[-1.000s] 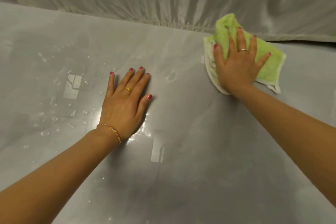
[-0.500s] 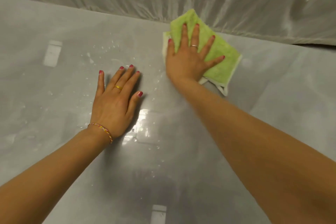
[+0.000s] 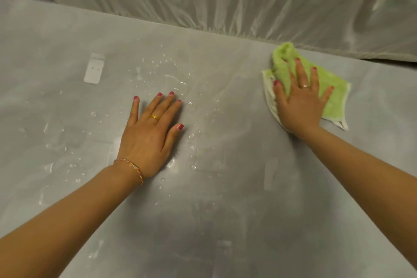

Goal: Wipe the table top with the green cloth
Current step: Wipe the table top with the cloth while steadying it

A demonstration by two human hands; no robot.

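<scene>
Nearest to the camera, two bare forearms reach forward over the smooth, glossy grey tabletop [image 3: 203, 221]. The left hand [image 3: 147, 137] lies flat with its palm down on the tabletop; its grip is fully open, the fingers straight and slightly spread, and it has hold of nothing. A thin braided bracelet [image 3: 133, 168] is around this wrist and a gold ring [image 3: 154, 117] is on one finger. Small clear water drops [image 3: 178, 88] are scattered on the tabletop around the left hand, and a small puddle lies just beyond its fingertips. Farther and well apart to the right, the right hand [image 3: 301, 101] presses on the light green terry cloth with a white edge [image 3: 331, 97]. Its grip is also open, the straight spread fingers flat on top of the cloth, not curled around it. The cloth lies under this hand, bunched up beyond the fingertips. Just beyond the cloth, a pale wrinkled plastic sheet [image 3: 225, 0] lies along the far edge of the tabletop.
</scene>
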